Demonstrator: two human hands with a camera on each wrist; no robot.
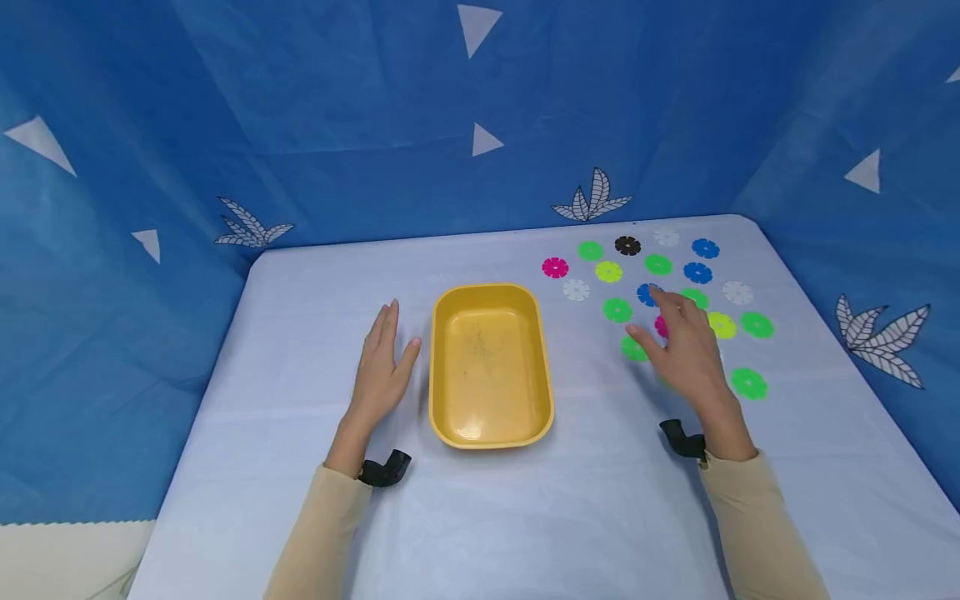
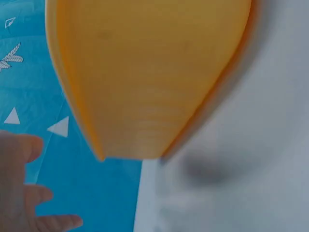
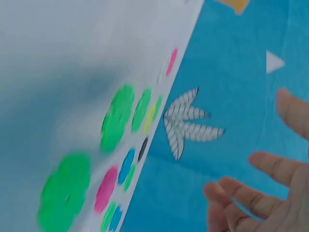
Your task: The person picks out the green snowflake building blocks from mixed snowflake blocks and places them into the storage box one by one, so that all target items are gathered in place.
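Observation:
A yellow plastic tray (image 1: 491, 433), rounded at the corners, sits mid-table with nothing in it. To its left my left hand (image 1: 378, 375) hovers beside the rim, thumb apart from the straight fingers, holding nothing. The left wrist view has the tray's outer wall (image 2: 145, 87) close up. Over the right side, my right hand (image 1: 686, 346) hangs above several notched flat discs, fingers spread and a little bent, nothing in them. Nearest to it are a blue disc (image 1: 647, 294), a green disc (image 1: 633, 348) and a partly covered pink disc (image 1: 661, 326).
More discs lie scattered at the table's back right, among them a black disc (image 1: 627, 245), a white disc (image 1: 737, 292) and a yellow disc (image 1: 722, 325). A white cloth (image 1: 315, 292) covers the table. Blue printed sheeting (image 1: 360, 125) hangs behind and at both sides.

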